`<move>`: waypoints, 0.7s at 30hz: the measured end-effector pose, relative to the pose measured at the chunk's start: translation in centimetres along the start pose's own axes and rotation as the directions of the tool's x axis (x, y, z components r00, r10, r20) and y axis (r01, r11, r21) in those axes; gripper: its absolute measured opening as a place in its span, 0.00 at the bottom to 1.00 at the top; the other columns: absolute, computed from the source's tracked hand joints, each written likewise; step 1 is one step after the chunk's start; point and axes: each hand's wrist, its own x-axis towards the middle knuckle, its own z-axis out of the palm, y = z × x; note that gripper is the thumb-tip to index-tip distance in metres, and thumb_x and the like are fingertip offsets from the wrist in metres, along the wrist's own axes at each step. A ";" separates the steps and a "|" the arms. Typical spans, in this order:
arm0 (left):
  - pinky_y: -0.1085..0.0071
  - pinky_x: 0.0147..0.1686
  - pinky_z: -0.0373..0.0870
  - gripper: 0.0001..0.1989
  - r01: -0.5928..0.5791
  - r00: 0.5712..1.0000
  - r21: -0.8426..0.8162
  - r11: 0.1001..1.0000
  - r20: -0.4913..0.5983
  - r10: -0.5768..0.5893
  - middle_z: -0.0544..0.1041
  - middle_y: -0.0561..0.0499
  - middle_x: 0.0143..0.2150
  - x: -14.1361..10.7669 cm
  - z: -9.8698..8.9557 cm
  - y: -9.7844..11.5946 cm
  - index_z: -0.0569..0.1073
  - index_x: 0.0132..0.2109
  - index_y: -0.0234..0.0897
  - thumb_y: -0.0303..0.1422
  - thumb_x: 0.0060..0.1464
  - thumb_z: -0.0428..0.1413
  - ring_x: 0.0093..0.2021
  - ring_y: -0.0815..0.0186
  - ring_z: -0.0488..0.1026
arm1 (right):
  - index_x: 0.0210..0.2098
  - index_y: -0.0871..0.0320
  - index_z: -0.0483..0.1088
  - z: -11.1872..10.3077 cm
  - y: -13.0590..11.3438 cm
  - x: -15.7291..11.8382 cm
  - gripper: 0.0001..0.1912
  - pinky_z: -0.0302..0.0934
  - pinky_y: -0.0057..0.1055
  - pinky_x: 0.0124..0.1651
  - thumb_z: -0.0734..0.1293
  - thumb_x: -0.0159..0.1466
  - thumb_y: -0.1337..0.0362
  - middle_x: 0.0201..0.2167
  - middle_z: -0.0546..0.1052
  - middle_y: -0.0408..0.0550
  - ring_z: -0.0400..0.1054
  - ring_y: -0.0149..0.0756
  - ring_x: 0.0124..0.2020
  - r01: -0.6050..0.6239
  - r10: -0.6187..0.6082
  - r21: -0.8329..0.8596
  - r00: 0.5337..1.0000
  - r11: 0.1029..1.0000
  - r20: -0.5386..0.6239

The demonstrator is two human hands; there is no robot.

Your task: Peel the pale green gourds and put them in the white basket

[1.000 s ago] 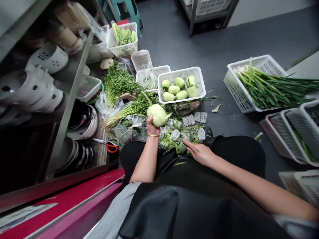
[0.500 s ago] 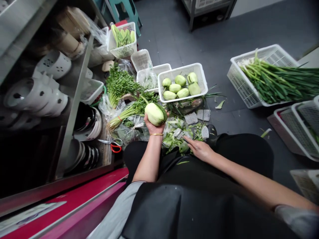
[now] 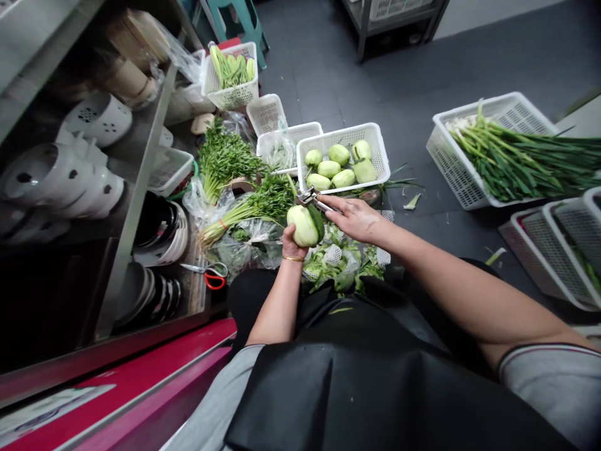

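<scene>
My left hand is wrapped round a partly peeled green vegetable, pale on the left with a dark green strip on its right side. Over the vegetable's top end, my right hand holds a metal peeler, its head touching or very close to the skin. Green peelings and white foam nets lie below, between my knees. Just beyond my hands, a white basket holds several pale peeled vegetables.
Leafy bunches and plastic bags lie at left, beside red-handled scissors on a shelf edge. A white basket of long green stalks stands at right, near stacked baskets. A teal stool stands behind.
My right hand has risen from over the peelings to the top of the vegetable with the peeler. My left hand has moved slightly right and down, tilting the vegetable.
</scene>
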 end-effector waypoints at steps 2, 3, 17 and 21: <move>0.58 0.48 0.71 0.32 -0.064 0.998 0.028 0.998 -0.015 0.064 0.76 0.44 0.48 0.1 0.3 0.0 0.72 0.49 0.39 0.46 0.34 0.62 0.51 0.52 0.72 | 0.61 0.61 0.62 1.3 0.4 -1.1 0.24 0.58 0.38 0.61 0.57 0.66 0.67 0.56 0.71 0.51 0.65 0.41 0.57 -0.021 0.021 0.008 1.000 1.000 -0.014; 0.59 0.47 0.71 0.33 -0.082 0.996 0.038 0.996 -0.019 0.083 0.76 0.44 0.48 0.2 0.4 -0.1 0.72 0.49 0.38 0.46 0.34 0.62 0.51 0.52 0.72 | 0.63 0.61 0.59 2.3 0.6 -2.5 0.25 0.59 0.38 0.60 0.56 0.67 0.66 0.58 0.69 0.52 0.66 0.41 0.56 -0.038 0.039 0.024 0.999 0.999 -0.028; 0.62 0.44 0.72 0.29 -0.048 0.999 -0.082 0.995 -0.029 0.046 0.78 0.46 0.45 0.2 1.6 -0.5 0.73 0.49 0.38 0.46 0.38 0.59 0.45 0.56 0.75 | 0.64 0.54 0.58 1.4 1.4 -6.2 0.25 0.60 0.35 0.60 0.56 0.68 0.63 0.60 0.67 0.44 0.64 0.39 0.57 -0.012 0.015 0.028 0.995 1.000 -0.103; 0.63 0.42 0.73 0.26 -0.054 0.988 -0.143 0.988 -0.150 0.032 0.78 0.47 0.43 0.0 2.0 0.2 0.73 0.49 0.38 0.44 0.42 0.56 0.45 0.57 0.75 | 0.67 0.53 0.52 5.5 2.2 -10.2 0.28 0.64 0.35 0.56 0.56 0.68 0.65 0.59 0.68 0.47 0.68 0.39 0.54 -0.050 0.052 0.039 0.998 0.998 -0.039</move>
